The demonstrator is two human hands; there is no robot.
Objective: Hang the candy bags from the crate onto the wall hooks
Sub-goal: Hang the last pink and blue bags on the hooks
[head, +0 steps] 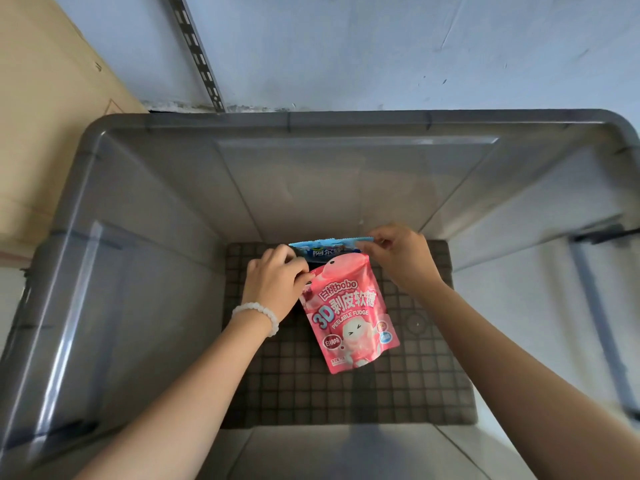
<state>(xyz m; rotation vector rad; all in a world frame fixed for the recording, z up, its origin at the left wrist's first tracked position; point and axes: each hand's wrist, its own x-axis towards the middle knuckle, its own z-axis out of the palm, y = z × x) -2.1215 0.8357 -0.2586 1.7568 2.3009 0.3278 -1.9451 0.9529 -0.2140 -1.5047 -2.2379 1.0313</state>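
Both my arms reach down into a deep grey translucent crate (145, 209). A pink candy bag (349, 317) lies near the bottom, printed "3D Peelable Fudge". My left hand (277, 282), with a white bead bracelet on the wrist, pinches the pink bag's upper left corner. Behind the pink bag stands a blue candy bag (325, 247), mostly hidden. My right hand (398, 258) pinches the blue bag's top right edge. No wall hooks are in view.
The crate floor has a dark grid pattern (415, 368). A slotted metal rail (197, 53) runs up the pale blue wall behind the crate. A cardboard box (45, 109) stands at the left, against the crate.
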